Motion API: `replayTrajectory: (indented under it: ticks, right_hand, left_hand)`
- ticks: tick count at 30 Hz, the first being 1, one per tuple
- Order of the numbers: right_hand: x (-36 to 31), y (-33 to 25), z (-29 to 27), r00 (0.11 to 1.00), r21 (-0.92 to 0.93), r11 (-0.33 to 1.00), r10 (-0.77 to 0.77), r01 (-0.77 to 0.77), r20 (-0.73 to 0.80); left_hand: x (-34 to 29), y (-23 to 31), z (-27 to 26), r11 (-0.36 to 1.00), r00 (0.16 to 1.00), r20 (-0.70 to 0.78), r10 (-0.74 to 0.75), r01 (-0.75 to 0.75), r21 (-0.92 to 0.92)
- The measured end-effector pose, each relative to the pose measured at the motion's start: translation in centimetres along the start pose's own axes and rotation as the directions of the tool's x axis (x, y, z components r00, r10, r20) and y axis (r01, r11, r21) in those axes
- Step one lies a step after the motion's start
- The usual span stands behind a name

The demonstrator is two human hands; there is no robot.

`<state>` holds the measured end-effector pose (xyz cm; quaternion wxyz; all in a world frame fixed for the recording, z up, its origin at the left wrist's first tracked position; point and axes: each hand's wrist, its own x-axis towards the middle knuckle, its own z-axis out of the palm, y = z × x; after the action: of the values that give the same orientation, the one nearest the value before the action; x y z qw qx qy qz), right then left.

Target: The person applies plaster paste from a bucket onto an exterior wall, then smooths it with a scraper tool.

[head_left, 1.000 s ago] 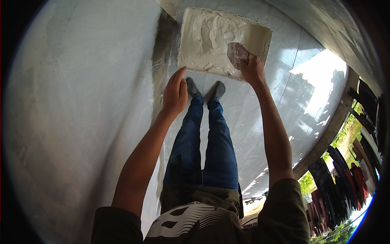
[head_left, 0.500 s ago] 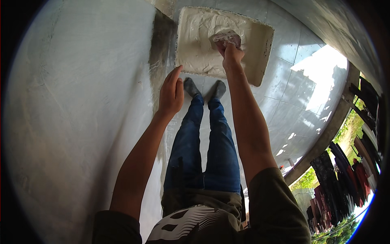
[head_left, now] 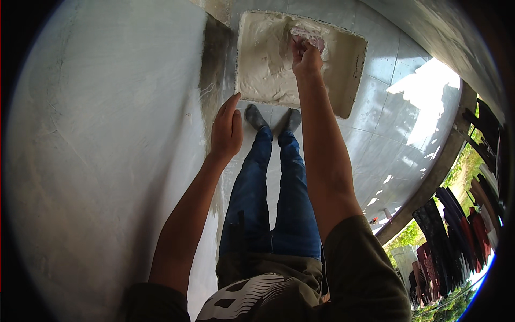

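A wide rectangular tub (head_left: pixel 354 80) of thick off-white plaster stands on the floor just beyond my feet. Inside it, my right hand (head_left: pixel 308 60) grips a flat pinkish trowel (head_left: pixel 316 43), its blade smeared with plaster (head_left: pixel 271 59). Fingers hide most of the trowel's grip. My left hand (head_left: pixel 227 129) holds nothing. Its fingers are stretched out, their tips at the tub's near left corner; whether they touch the rim I cannot tell.
A smooth grey wall (head_left: pixel 118 134) rises close on my left, with a darker unfinished strip (head_left: pixel 215 59) beside the tub. Grey tiles (head_left: pixel 370 129) cover the floor. Clothes (head_left: pixel 432 231) hang at the lower right, past a ledge (head_left: pixel 450 145).
My right hand has drawn the trowel slightly up and away through the plaster, and the blade has turned. The left hand stays nearly in place by the tub's corner.
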<state>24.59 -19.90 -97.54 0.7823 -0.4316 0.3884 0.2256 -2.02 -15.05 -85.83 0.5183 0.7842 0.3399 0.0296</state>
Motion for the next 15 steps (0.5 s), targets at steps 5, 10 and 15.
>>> replayTrajectory:
  ticks: [5,10,15]
  right_hand:
    - [-0.3,1.1,0.8,0.998,0.045,0.998,0.047,-0.048,0.030]
    - [-0.4,1.7,0.9,0.979,0.012,0.994,0.109,-0.113,0.173]
    - [-1.4,2.2,1.2,0.953,0.015,0.982,0.181,-0.191,0.241]
  left_hand:
    - [0.0,-0.4,-0.2,1.000,1.000,-0.005,0.000,0.000,-0.002]
    - [0.2,-0.2,-0.4,0.998,0.998,-0.024,0.054,-0.053,0.034]
    - [-0.2,-0.2,-0.8,1.000,0.999,-0.035,0.005,-0.004,0.031]
